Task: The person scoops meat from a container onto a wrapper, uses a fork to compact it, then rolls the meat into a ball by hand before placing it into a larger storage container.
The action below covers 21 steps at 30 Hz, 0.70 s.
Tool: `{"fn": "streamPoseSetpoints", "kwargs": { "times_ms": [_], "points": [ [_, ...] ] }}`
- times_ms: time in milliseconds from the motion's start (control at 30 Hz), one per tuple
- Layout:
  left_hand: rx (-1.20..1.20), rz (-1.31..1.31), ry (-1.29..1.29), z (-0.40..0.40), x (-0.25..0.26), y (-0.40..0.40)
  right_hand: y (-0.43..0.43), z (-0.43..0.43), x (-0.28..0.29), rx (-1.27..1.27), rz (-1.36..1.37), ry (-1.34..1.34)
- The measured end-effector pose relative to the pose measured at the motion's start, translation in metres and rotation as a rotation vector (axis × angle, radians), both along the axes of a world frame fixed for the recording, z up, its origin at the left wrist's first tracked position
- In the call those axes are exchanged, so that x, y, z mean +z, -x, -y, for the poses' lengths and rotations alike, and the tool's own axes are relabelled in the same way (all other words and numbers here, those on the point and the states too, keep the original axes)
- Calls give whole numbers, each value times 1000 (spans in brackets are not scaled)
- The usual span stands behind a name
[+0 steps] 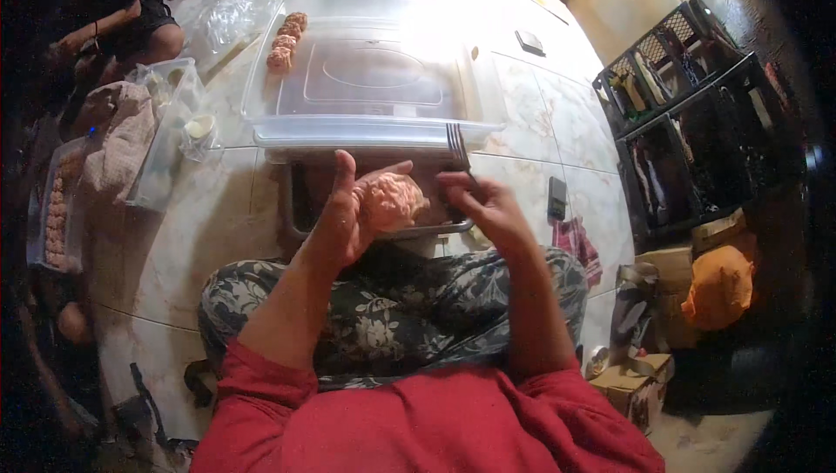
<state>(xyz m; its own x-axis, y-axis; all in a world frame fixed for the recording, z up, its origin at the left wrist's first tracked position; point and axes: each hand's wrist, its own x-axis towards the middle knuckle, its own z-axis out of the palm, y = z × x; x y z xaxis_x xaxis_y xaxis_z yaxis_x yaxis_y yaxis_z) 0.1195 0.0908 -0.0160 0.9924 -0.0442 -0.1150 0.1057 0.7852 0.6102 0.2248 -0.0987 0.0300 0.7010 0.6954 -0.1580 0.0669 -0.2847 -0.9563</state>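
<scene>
On the palm of my left hand [349, 221] rests a rough, pinkish lump of food [392, 202], with my thumb raised beside it. My right hand [486, 205], to the right of the lump, grips a metal fork [459, 149] with its tines pointing away from me. Below both hands a dark-rimmed tray [375, 234] sits by my crossed legs; its contents are mostly hidden. Just beyond it stands a clear plastic container [379, 125], holding a short row of similar lumps [286, 44] along its left side.
At the left are a clear bin [163, 140], a cloth [117, 140] and a box of more lumps [57, 212]; another person [124, 29] crouches beyond. A small dark device [556, 198], a checked cloth [576, 247] and a black rack [682, 110] are at the right.
</scene>
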Motion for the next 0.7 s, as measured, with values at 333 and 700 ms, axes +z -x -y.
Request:
{"fn": "streamPoseSetpoints", "kwargs": {
  "times_ms": [333, 700],
  "points": [
    [-9, -254, -230, -1, 3, 0, -8, -16, -44, -9, -261, -111],
    [265, 356, -795, -8, -7, -4, 41, -51, 10, -76, -532, -426]
  ]
}}
